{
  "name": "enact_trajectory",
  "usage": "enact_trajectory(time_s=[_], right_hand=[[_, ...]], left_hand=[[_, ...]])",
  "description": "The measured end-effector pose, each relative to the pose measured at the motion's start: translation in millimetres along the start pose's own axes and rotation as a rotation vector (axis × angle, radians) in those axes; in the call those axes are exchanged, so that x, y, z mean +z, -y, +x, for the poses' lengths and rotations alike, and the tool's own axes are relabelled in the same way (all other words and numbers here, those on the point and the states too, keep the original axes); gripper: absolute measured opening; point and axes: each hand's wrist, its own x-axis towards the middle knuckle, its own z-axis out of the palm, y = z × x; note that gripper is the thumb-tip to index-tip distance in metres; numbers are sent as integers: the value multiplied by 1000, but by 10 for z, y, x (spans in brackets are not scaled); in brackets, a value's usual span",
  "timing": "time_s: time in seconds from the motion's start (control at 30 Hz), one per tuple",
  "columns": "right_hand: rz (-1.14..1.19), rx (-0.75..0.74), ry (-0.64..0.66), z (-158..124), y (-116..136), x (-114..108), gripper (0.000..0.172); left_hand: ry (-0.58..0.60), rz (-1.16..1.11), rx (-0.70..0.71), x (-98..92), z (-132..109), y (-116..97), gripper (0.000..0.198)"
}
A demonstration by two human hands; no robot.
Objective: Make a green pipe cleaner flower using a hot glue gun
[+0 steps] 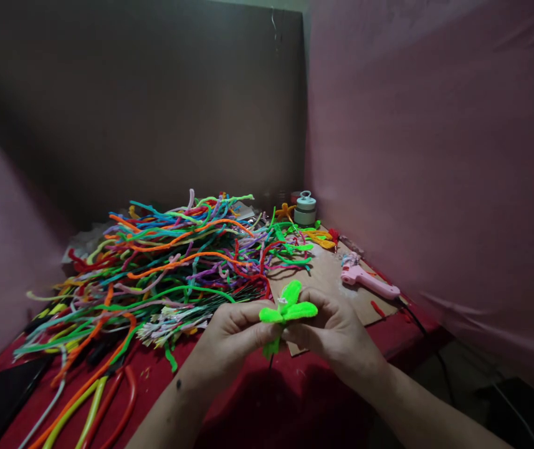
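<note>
A bright green pipe-cleaner flower [300, 310] with several looped petals and a small pale centre is held up over the front of the table. My left hand [238, 330] pinches it from the left, thumb and fingers closed near the base of the petals. From the other side, my right hand [334, 330] grips a petal and the base between thumb and fingers. Below the flower a short dark stem end shows. Just behind my left hand lies a bundle of pale-tipped flower stamens [173, 321] on dark wires.
A big tangled heap of coloured pipe cleaners [177, 249] covers the left and middle. A pink hot-glue gun [369, 280] with a black cord rests on a brown board [318, 268] at right. Red- and yellow-handled pliers [126, 399] lie front left. A mint-coloured container [305, 209] stands behind.
</note>
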Motion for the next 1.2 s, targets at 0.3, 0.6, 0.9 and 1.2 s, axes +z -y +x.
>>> enact_trajectory(time_s=[0.3, 0.6, 0.9, 1.2], right_hand=[[-147, 66, -36, 8, 20, -21, 29], [-368, -165, -27, -41, 61, 10, 16], [-319, -83, -98, -6, 42, 10, 25], [-367, -186, -197, 16, -96, 142, 10]], left_hand=[[10, -38, 4, -26, 21, 27, 18], [-39, -50, 26, 5, 18, 0, 15], [-64, 56, 49, 41, -26, -14, 22], [-314, -91, 52, 24, 48, 102, 15]])
